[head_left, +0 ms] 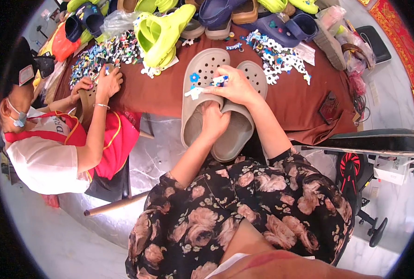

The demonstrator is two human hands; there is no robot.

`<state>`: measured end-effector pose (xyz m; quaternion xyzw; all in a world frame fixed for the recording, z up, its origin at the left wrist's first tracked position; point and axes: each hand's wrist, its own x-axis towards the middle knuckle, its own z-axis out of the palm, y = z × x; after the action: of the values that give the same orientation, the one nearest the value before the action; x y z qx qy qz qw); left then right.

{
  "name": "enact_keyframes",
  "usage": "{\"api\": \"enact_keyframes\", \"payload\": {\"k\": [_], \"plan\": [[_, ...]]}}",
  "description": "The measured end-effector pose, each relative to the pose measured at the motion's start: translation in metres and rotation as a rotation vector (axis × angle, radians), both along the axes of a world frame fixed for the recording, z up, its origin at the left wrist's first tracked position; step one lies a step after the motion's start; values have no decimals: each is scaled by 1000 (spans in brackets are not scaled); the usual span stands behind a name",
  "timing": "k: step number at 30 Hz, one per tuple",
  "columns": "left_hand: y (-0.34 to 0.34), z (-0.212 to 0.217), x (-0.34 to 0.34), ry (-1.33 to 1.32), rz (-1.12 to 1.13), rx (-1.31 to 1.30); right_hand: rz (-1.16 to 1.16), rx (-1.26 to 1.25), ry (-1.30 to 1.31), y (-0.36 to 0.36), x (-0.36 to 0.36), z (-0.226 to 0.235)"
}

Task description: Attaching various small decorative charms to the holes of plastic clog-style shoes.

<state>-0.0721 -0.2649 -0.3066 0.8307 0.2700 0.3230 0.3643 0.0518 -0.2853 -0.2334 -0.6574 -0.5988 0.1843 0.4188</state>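
Observation:
A pair of taupe clogs with holes in their uppers lies side by side in front of me. On the left clog sit a blue flower charm and a white charm. My left hand reaches into that clog's foot opening, its fingers hidden under the upper. Over the top of the upper, my right hand is closed around several small white and blue shoe charms. Its fingertips are at the white charm. The right clog lies beneath my right wrist.
Heaps of loose charms lie on the brown-covered table, with lime clogs and navy clogs behind. At left, a seated person handles a brown clog. A black-edged board juts in at right.

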Motion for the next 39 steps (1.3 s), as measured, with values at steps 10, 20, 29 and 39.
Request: {"api": "enact_keyframes", "payload": {"k": [10,20,29,39], "plan": [[-2,6,-1,70,-42,-171,-86,30,74,-4,-7,-1],[-3,11,-2,79,-62,-223,-113,247,-118,-8,-13,-2],[3,13,0,145,-58,-123,-196,281,-191,-10,-18,-4],[2,9,-3,159,-35,-59,-517,322,61,2,43,3]]}}
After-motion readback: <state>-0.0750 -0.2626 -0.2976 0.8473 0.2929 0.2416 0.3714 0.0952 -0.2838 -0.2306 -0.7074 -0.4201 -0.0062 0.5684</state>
